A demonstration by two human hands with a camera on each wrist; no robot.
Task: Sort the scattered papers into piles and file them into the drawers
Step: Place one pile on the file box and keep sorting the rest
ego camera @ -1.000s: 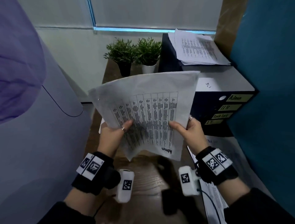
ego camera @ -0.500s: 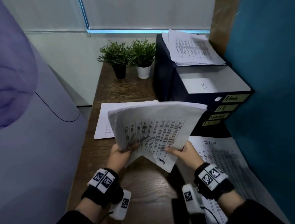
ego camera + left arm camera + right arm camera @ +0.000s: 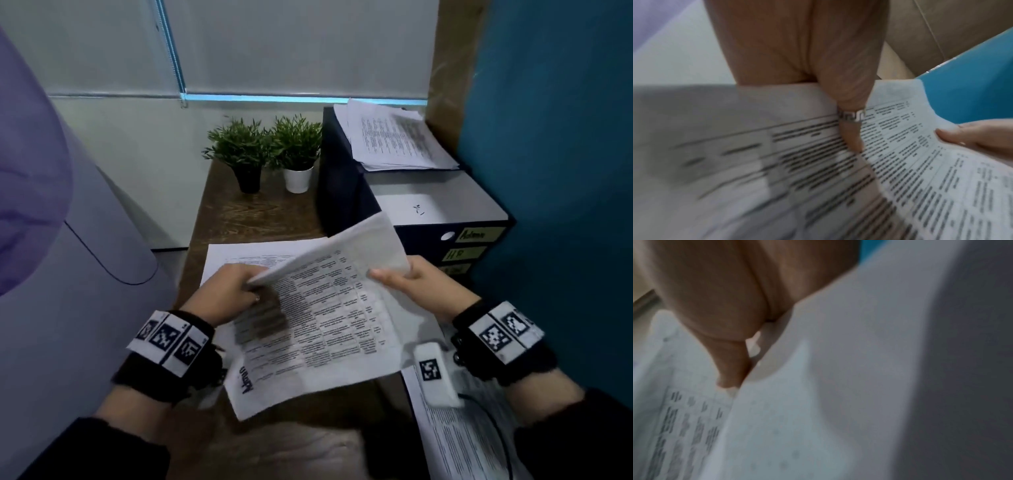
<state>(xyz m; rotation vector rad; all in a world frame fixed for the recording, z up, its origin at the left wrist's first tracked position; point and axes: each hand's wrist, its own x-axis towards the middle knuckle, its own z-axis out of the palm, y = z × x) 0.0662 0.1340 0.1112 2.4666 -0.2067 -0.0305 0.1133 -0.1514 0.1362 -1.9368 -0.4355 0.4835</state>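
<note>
Gripping one paper sheaf [image 3: 322,318]: two hands, left [image 3: 226,294], right [image 3: 419,286]; two plants [image 3: 267,150] behind

Right-wrist view blurred; printed text on the held sheet [image 3: 329,308] illegible; lower drawer labels [image 3: 457,269] hidden behind it.

Quantities visible: two hands [image 3: 222,294] [image 3: 419,287]; two potted plants [image 3: 239,150] [image 3: 298,144]; one drawer unit [image 3: 346,192]; four separate paper groups (sheets per group cannot be counted): held [image 3: 329,329], beneath [image 3: 239,251], atop unit [image 3: 397,140], right desk edge [image 3: 455,435].
</note>
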